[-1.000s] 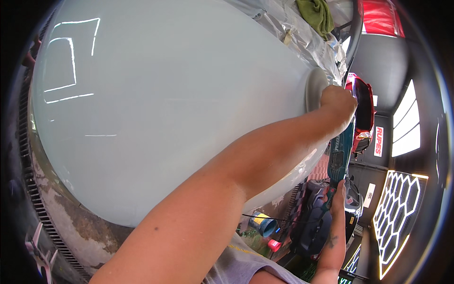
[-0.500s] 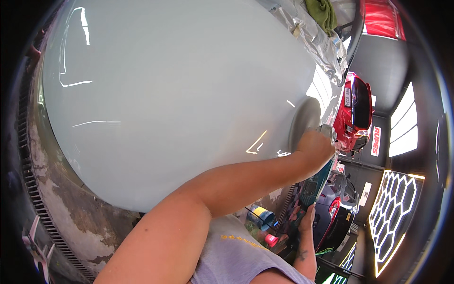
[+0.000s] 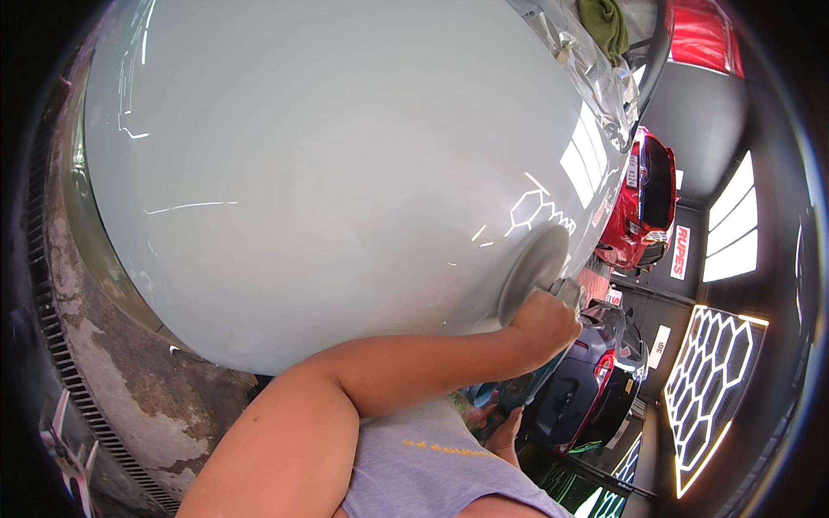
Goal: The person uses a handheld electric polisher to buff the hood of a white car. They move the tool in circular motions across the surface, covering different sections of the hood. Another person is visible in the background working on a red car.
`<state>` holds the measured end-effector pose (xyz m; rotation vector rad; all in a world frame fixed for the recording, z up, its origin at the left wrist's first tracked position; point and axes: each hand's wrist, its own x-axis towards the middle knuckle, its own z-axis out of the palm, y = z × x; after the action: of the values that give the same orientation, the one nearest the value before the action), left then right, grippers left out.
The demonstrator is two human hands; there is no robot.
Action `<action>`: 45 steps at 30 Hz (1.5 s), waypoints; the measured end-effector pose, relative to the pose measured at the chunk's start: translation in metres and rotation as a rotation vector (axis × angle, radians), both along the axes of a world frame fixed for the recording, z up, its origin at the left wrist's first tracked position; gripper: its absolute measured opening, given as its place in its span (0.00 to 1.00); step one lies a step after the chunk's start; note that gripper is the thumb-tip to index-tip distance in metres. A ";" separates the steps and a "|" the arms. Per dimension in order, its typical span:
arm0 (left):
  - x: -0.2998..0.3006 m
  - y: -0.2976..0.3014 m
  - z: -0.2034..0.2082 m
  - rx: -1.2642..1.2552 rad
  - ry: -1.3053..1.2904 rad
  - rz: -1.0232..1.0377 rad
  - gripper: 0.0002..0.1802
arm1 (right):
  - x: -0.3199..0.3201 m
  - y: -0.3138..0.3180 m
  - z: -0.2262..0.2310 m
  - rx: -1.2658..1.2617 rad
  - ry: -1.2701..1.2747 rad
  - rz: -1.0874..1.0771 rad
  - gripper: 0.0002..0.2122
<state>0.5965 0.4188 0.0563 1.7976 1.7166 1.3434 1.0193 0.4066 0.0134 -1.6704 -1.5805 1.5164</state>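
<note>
A pale grey car bonnet point(image 3: 328, 164) fills most of the view, glossy and full of light reflections. On its right side rests the round grey pad point(image 3: 528, 274) of a polisher with a teal body point(image 3: 534, 387). My left hand point(image 3: 546, 326) is closed round the front grip, just behind the pad, with that arm reaching across from the lower left. Lower down, my right hand point(image 3: 506, 436) holds the rear of the polisher. Its fingers are partly hidden by the machine.
Clear plastic sheeting point(image 3: 596, 73) covers the far right edge of the bonnet, with a green towel point(image 3: 604, 28) on it. Behind stand a red car point(image 3: 643, 203) and a dark blue car point(image 3: 566, 388). A drain grate point(image 3: 95, 440) runs along the floor at left. Hexagonal lights point(image 3: 712, 380) glow at right.
The polisher has come down and leftward over the bonnet, nearer to my body, with both hands on it. My left elbow has shifted left. The bucket beside me is now mostly hidden.
</note>
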 end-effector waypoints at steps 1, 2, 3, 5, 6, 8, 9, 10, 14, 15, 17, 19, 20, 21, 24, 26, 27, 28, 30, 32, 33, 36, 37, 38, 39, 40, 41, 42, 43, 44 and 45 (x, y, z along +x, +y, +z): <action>-0.013 0.000 0.004 0.001 -0.003 0.022 0.05 | -0.012 0.006 0.008 0.043 -0.058 0.024 0.39; -0.027 0.002 0.008 0.002 -0.005 0.051 0.05 | -0.039 0.020 0.025 0.088 -0.115 0.055 0.38; -0.039 0.008 0.011 0.022 -0.025 0.094 0.04 | -0.062 0.036 0.040 0.137 -0.170 0.084 0.38; -0.066 0.027 0.020 0.069 -0.061 0.178 0.04 | -0.087 0.078 0.069 0.210 -0.290 0.211 0.37; -0.079 0.039 0.024 0.101 -0.067 0.210 0.04 | -0.098 0.099 0.080 0.226 -0.307 0.211 0.36; -0.106 0.062 0.031 0.157 -0.070 0.285 0.05 | -0.135 0.130 0.104 0.235 -0.339 0.248 0.34; -0.119 0.071 0.035 0.170 -0.055 0.306 0.05 | -0.149 0.144 0.112 0.271 -0.365 0.266 0.34; -0.132 0.078 0.040 0.182 -0.041 0.327 0.05 | -0.165 0.157 0.122 0.309 -0.393 0.284 0.35; -0.172 0.108 0.060 0.093 -0.014 0.263 0.07 | -0.201 0.200 0.151 0.285 -0.405 0.283 0.33; -0.176 0.117 0.063 0.059 0.003 0.276 0.07 | -0.207 0.208 0.157 0.283 -0.409 0.305 0.33; -0.184 0.133 0.068 0.036 -0.008 0.315 0.08 | -0.227 0.217 0.167 0.295 -0.411 0.312 0.32; -0.186 0.138 0.071 0.030 -0.015 0.337 0.07 | -0.238 0.223 0.174 0.306 -0.435 0.341 0.32; -0.185 0.138 0.072 0.034 -0.015 0.341 0.06 | -0.235 0.225 0.175 0.304 -0.440 0.336 0.33; -0.183 0.138 0.073 0.038 -0.015 0.345 0.06 | -0.227 0.226 0.175 0.302 -0.444 0.332 0.33; -0.161 0.144 0.066 0.022 -0.065 0.271 0.07 | -0.193 0.224 0.159 0.260 -0.420 0.302 0.35; -0.137 0.143 0.053 0.082 -0.058 0.234 0.11 | -0.167 0.211 0.146 0.237 -0.397 0.267 0.36; -0.121 0.142 0.046 0.104 -0.062 0.238 0.10 | -0.158 0.198 0.137 0.234 -0.389 0.249 0.36; -0.103 0.137 0.042 0.126 -0.070 0.232 0.09 | -0.143 0.182 0.128 0.230 -0.385 0.221 0.37; -0.072 0.118 0.036 0.105 -0.040 0.221 0.08 | -0.095 0.161 0.105 0.172 -0.338 0.154 0.38; -0.047 0.094 0.024 0.085 -0.026 0.176 0.07 | -0.092 0.116 0.089 0.218 -0.384 0.143 0.38; -0.035 0.080 0.018 0.085 -0.030 0.126 0.06 | -0.058 0.106 0.076 0.183 -0.350 0.125 0.38; -0.009 0.030 0.006 0.051 -0.013 0.032 0.04 | -0.013 0.067 0.037 0.126 -0.216 0.166 0.36; -0.006 0.011 0.001 0.044 -0.003 0.004 0.04 | 0.001 0.060 0.024 0.139 -0.180 0.218 0.35; -0.004 -0.003 0.001 0.049 0.023 -0.027 0.04 | 0.023 0.049 0.012 0.035 -0.158 0.099 0.33; 0.007 -0.007 -0.004 0.077 0.011 0.046 0.04 | 0.023 0.047 0.001 0.022 -0.134 0.100 0.32; 0.046 -0.016 -0.011 0.114 0.003 0.003 0.04 | 0.037 -0.005 0.003 0.028 -0.139 0.015 0.31; 0.028 -0.022 -0.013 0.085 0.016 0.069 0.04 | 0.019 0.022 -0.006 0.047 -0.148 0.103 0.30; 0.043 -0.028 -0.007 0.067 0.023 -0.009 0.04 | 0.019 -0.015 -0.001 0.072 -0.157 0.056 0.29; 0.012 -0.024 -0.008 0.055 0.021 0.075 0.03 | -0.002 0.019 -0.002 0.109 -0.179 0.166 0.28; -0.001 -0.018 -0.007 0.042 0.018 0.105 0.03 | -0.019 0.033 -0.002 0.146 -0.183 0.229 0.27; -0.013 -0.015 -0.005 0.028 0.007 0.131 0.03 | -0.035 0.048 0.004 0.190 -0.191 0.287 0.26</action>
<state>0.5832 0.4042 0.0515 1.7334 1.8568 1.4210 0.9839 0.4543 0.0171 -1.5733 -2.0703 1.3122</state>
